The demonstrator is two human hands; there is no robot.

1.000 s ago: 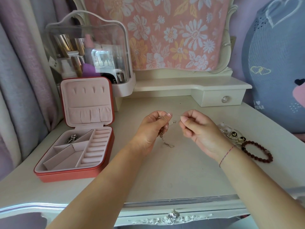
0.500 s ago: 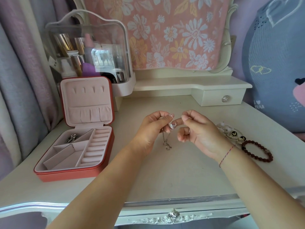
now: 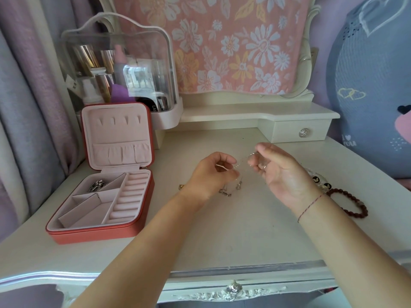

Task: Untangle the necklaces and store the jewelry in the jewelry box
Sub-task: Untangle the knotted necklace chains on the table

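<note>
**Chain strung between two hands over the table**

Necklace (image 3: 238,167), a thin silver chain, runs across the middle of the frame from the left hand (image 3: 211,174) to the right hand (image 3: 287,176), both raised just above the table (image 3: 244,230). The left fingers (image 3: 231,162) are curled, with thumb and forefinger pinched on the chain. The right hand has its palm turned towards the camera and its fingertips are clamped on the other end. Below the left hand the rest of the chain hangs down and lies in a small heap on the table. It is too fine to tell whether that is one strand or two.

It looks very light, limp and slippery, and its links would likely kink or snap under a hard pull. The best hold is probably close on either side of the snarl, teasing it loose rather than tugging.

The jewelry box (image 3: 100,196) stands open at lower left, with one silver piece (image 3: 96,186) in its upper-left compartment. A bead bracelet (image 3: 353,203) lies at the right.
</note>
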